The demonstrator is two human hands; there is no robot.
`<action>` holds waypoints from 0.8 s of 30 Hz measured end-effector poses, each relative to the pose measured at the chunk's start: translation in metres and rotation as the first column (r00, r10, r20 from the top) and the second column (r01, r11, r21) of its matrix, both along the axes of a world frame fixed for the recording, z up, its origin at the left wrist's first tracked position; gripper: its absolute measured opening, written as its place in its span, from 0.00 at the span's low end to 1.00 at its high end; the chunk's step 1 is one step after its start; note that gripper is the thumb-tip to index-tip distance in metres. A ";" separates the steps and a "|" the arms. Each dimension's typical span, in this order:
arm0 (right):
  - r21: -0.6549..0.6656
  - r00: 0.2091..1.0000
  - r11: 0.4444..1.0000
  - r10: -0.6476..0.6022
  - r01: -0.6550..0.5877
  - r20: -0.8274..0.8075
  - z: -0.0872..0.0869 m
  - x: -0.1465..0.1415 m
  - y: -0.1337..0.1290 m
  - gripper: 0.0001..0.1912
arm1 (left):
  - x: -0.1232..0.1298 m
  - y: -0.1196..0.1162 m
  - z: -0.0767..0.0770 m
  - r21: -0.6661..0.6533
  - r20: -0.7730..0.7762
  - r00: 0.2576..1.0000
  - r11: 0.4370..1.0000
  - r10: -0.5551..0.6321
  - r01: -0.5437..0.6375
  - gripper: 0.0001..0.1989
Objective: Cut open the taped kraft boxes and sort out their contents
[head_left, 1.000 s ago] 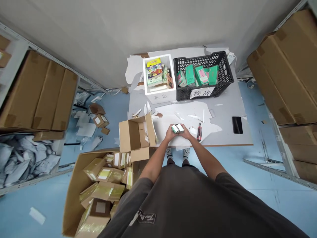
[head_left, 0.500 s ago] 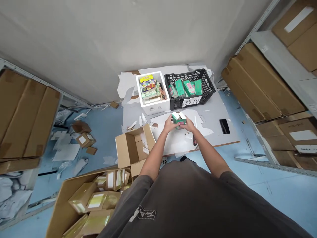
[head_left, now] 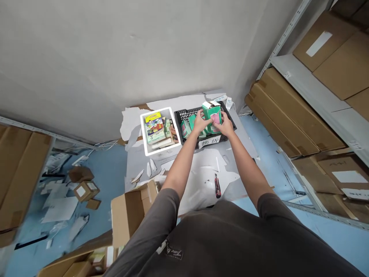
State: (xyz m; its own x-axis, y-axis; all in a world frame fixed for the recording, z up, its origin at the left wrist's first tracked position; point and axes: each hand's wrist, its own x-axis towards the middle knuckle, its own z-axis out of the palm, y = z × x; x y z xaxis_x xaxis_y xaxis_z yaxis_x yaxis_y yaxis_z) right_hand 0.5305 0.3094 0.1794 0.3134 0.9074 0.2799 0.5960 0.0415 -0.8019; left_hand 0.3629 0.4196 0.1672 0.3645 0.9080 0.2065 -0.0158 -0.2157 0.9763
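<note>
Between my two hands is a small green carton (head_left: 211, 112) with a pink patch and white flaps at its top. My left hand (head_left: 201, 122) grips its left side, and my right hand (head_left: 225, 124) grips its right side. The carton is held over the black plastic crate (head_left: 182, 113), in which several similar green cartons (head_left: 190, 122) lie. A handwritten label (head_left: 210, 141) is on the crate's front. Left of the crate stands a white foam box (head_left: 146, 144) filled with assorted packages, a yellow-topped one among them.
A red-and-black utility knife (head_left: 217, 186) lies on the paper-covered table (head_left: 198, 169). An open cardboard box (head_left: 123, 215) is at the table's left front. Shelves of large cartons (head_left: 296, 111) stand on the right. Small boxes and paper scraps (head_left: 62, 204) litter the floor at left.
Both hands have carried the green carton forward from above the table front to over the black crate. The camera view has shifted too, and the utility knife now shows fully.
</note>
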 end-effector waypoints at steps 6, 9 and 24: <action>-0.011 0.999 1.000 -0.021 0.021 -0.048 -0.022 0.041 0.042 0.50 | 0.021 0.046 -0.001 -0.192 -0.141 0.984 0.972 0.108 -0.134 0.53; 0.014 1.000 1.000 -0.013 0.014 -0.019 -0.027 0.037 0.032 0.47 | -0.008 0.031 -0.009 -0.112 -0.157 0.983 0.987 0.097 -0.115 0.44; -0.042 0.852 0.907 0.409 -0.419 0.326 0.031 -0.260 -0.105 0.40 | -0.404 -0.203 0.017 0.306 -0.583 0.714 0.919 0.388 -0.249 0.32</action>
